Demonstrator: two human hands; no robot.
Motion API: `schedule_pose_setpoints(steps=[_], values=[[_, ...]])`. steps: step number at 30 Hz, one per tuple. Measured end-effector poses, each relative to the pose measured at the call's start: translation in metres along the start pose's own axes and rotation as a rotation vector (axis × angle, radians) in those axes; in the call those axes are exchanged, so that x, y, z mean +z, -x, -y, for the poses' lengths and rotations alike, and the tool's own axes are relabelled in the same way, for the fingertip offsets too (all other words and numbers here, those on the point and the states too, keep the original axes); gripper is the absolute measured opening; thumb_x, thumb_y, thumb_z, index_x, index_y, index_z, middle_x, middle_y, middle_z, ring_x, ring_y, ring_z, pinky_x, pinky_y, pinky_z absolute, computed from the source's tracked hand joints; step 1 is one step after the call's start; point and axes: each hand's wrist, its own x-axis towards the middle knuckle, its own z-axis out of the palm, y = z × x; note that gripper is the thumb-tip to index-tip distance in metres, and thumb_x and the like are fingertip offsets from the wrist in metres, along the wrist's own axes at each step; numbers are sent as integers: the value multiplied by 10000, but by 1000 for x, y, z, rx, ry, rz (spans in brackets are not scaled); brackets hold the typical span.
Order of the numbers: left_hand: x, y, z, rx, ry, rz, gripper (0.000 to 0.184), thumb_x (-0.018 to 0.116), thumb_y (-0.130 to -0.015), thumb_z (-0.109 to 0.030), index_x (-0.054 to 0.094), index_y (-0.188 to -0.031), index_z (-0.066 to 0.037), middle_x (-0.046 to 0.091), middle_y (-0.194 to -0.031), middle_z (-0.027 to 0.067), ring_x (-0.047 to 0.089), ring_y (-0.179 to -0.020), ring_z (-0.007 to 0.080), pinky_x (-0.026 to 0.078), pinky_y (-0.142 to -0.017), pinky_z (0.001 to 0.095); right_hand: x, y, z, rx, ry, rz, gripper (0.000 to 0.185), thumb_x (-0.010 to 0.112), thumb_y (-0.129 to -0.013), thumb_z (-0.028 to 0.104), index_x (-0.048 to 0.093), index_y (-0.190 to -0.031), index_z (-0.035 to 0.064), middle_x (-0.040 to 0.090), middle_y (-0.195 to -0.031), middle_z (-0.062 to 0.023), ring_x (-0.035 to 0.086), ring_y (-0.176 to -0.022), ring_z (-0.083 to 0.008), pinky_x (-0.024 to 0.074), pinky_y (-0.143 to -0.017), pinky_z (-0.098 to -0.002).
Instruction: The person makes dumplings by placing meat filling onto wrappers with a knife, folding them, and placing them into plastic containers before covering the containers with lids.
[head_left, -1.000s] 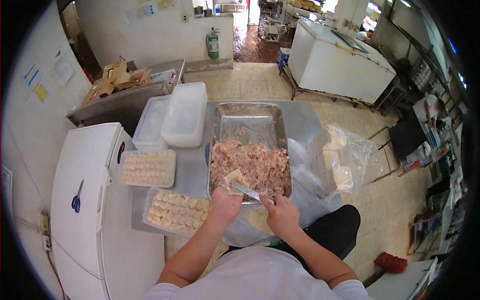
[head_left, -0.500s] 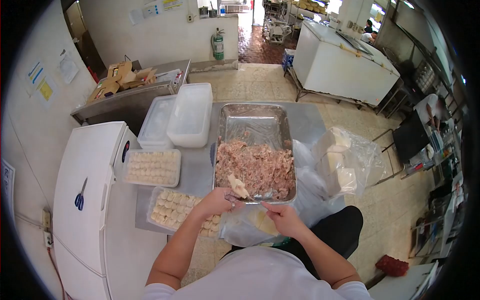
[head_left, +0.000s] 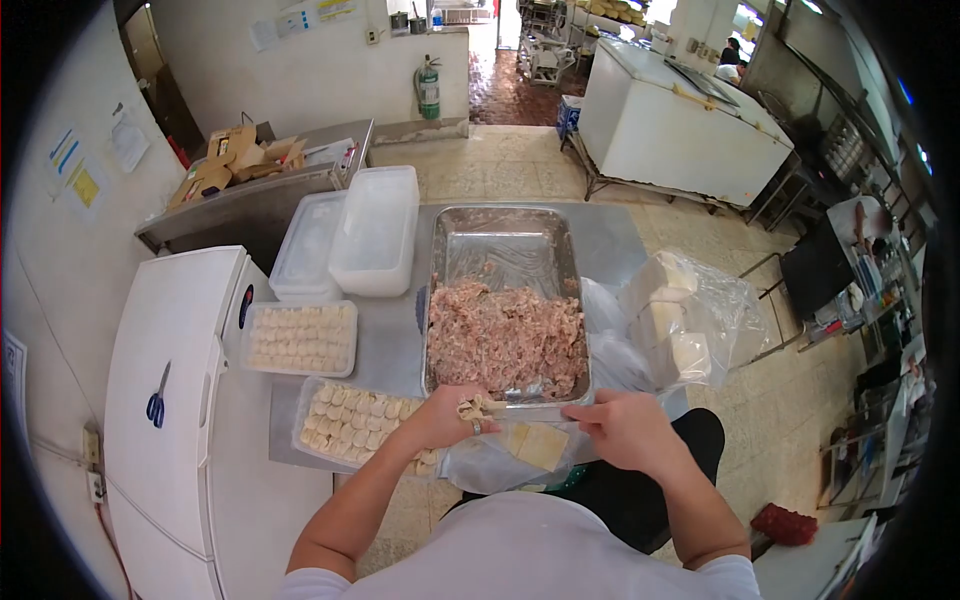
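Note:
My left hand (head_left: pixel 450 418) is closed around a gathered dumpling (head_left: pixel 472 409) at the front edge of the metal tray (head_left: pixel 434 300). Ground meat filling (head_left: pixel 505 338) covers the near part of that tray, over a clear plastic lining. My right hand (head_left: pixel 622 425) is closed on a thin flat metal spatula (head_left: pixel 540 411) that points left toward the dumpling; its handle is mostly hidden by my fingers. Square dough wrappers (head_left: pixel 540 446) lie on plastic just below the tray. Left of my left hand, a plastic container (head_left: pixel 297 440) holds rows of shaped dumplings (head_left: pixel 352 420).
Another container of dumplings (head_left: pixel 300 338) sits at the table's left, near two stacked translucent tubs (head_left: pixel 375 235). Bagged stacks of wrappers (head_left: pixel 668 320) stand on the right. A white fridge (head_left: pixel 165 480) with scissors (head_left: pixel 158 397) on it is at left. A chest freezer (head_left: pixel 680 130) stands behind.
The wrapper, spread open over the tray's near edge before, is now gathered inside my left hand. My right hand has moved right, drawing the spatula away from it.

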Motion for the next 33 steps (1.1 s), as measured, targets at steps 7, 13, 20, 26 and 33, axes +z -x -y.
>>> schedule_pose_setpoints(steps=[7, 13, 20, 26, 33], values=[[31, 2, 7, 9, 431, -131, 294, 863, -839, -220, 697, -1016, -54, 690, -889, 2, 598, -825, 85, 511, -742, 277, 83, -11, 0, 216, -821, -175, 298, 817, -818, 151, 752, -1081, 28, 634, -732, -13, 557, -628, -128, 452, -588, -302], [45, 6, -18, -61, 181, -131, 381, 887, -806, -313, 693, -984, -39, 711, -869, 55, 613, -800, 101, 518, -753, 294, 101, -33, 23, 259, -1038, -179, 134, 781, -866, 113, 735, -922, 1, 577, -715, 47, 473, -653, -38, 397, -580, -242], [46, 14, -9, 121, 84, -171, 343, 846, -850, -256, 717, -1068, -25, 726, -858, 65, 651, -781, 123, 537, -735, 295, 87, -50, 33, 178, -993, -45, 113, 724, -898, 80, 748, -949, -17, 654, -739, 9, 547, -704, -49, 461, -633, -258], [42, 32, 30, -92, 690, -282, 160, 657, -986, -138, 696, -974, 16, 673, -800, 33, 618, -690, 126, 524, -640, 292, 99, -54, 25, 169, -1014, -177, 118, 713, -907, 83, 757, -942, -22, 699, -748, -36, 575, -687, -78, 458, -623, -288], [-6, 66, 80, -319, 774, -817, 235, 643, -1015, -241, 636, -882, -48, 587, -714, 12, 475, -538, 92, 340, -454, 247, 120, -51, 28, 213, -1089, -95, 143, 712, -935, 119, 731, -864, -3, 655, -746, 30, 543, -693, -55, 439, -635, -253]])
